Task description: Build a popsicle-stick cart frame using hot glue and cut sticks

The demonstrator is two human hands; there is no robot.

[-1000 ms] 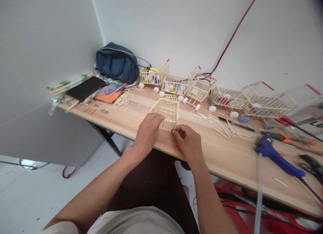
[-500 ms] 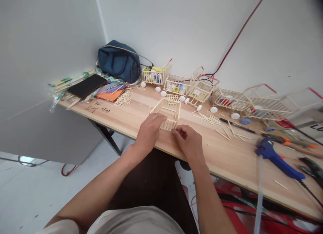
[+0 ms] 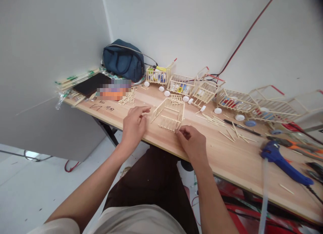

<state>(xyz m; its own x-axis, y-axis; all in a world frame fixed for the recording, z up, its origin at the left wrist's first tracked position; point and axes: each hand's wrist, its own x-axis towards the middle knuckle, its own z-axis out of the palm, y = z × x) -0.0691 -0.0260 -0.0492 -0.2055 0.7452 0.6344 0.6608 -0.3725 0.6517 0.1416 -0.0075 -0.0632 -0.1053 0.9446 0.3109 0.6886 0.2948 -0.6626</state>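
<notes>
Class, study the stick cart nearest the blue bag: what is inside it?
The cart holds small green, white and blue items; its front partly covers them, and its floor is hidden.

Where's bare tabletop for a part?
Mostly bare: pale wooden tabletop between right hand and blue pistol-shaped glue gun; also between left hand and black handwriting. Crowded: back, by pale wooden-stick carts; left end, by black rectangular slab.

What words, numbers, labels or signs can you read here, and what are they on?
"310": black handwriting on the wooden table; the reading is uncertain.
"19/19", possibly "17/17": handwritten there too, too blurred to be sure.
The zigzag mark beside them spells no word I can make out.
I can read nothing else.
</notes>
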